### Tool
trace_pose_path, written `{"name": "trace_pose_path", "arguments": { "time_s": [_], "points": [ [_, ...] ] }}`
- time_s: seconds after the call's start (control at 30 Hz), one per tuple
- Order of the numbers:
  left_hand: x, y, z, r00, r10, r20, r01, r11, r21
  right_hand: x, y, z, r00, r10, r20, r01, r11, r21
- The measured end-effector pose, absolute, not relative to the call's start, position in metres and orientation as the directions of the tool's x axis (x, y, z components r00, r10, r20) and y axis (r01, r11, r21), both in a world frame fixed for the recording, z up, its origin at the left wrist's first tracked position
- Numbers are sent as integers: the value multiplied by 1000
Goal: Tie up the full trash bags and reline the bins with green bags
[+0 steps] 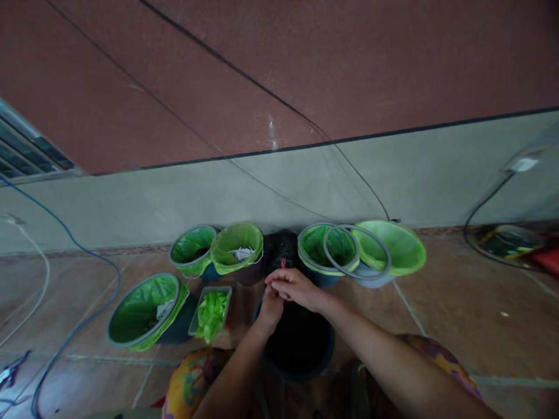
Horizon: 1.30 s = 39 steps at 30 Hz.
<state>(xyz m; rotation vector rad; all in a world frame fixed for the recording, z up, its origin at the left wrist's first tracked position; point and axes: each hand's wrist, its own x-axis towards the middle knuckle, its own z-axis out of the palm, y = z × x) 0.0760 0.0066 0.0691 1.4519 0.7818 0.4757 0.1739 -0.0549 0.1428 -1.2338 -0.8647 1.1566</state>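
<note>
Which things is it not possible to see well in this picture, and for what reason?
- Anything between left hand and right hand: head view, hidden by fingers.
- Inside of dark bucket: head view, deep shadow.
- Red object: head view, blurred, cut off by right edge.
- Window: head view, left edge cuts it.

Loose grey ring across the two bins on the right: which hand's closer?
Right. The right hand is just short of the grey ring, to its left. The left hand is farther left, on the right hand's far side.
</note>
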Motion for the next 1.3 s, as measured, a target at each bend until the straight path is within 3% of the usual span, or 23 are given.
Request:
{"name": "trace_pose_path", "arguments": {
  "time_s": [0.17, 0.33, 0.4, 0.47, 0.53, 0.6, 0.77, 0.9, 1.0, 1.1, 1.2, 1.3],
  "points": [
    [74, 2, 76, 760, 571, -310, 279, 144, 949, 174, -45, 138, 273, 957, -96, -349, 6, -937],
    [71, 5, 78, 829, 487, -277, 228, 158, 961, 179, -35, 131, 325, 940, -107, -391, 31, -920],
    [70, 7, 76, 793, 534, -291, 240, 166, 957, 185, -34, 129, 352, 930, -106, -233, -22, -972],
    [68, 10, 73, 753, 576, -319, 248, 200, 948, 192, -35, 127, 399, 909, -123, 68, -163, -984],
    [67, 14, 70, 726, 597, -341, 241, 244, 939, 198, -40, 123, 427, 890, -162, 356, -330, -874],
    [65, 16, 68, 705, 611, -359, 228, 284, 931, 199, -48, 120, 414, 884, -217, 539, -430, -725],
    [65, 21, 69, 633, 659, -405, 237, 334, 912, 195, -62, 115, 342, 903, -259, 754, -429, -497],
    [64, 25, 73, 611, 656, -444, 263, 361, 895, 195, -67, 118, 245, 943, -224, 731, -331, -596],
    [64, 27, 77, 642, 667, -379, 332, 204, 921, 199, -69, 121, 153, 960, -234, 695, -273, -665],
    [62, 26, 83, 741, 650, -169, 360, -172, 917, 206, -66, 116, 281, 940, -192, 701, -338, -628],
    [58, 22, 89, 820, 572, -20, 344, -464, 816, 208, -56, 103, 347, 935, -68, 695, -306, -650],
    [55, 20, 92, 849, 528, -19, 393, -608, 690, 202, -47, 86, 270, 952, -141, 630, -285, -723]
  ]
}}
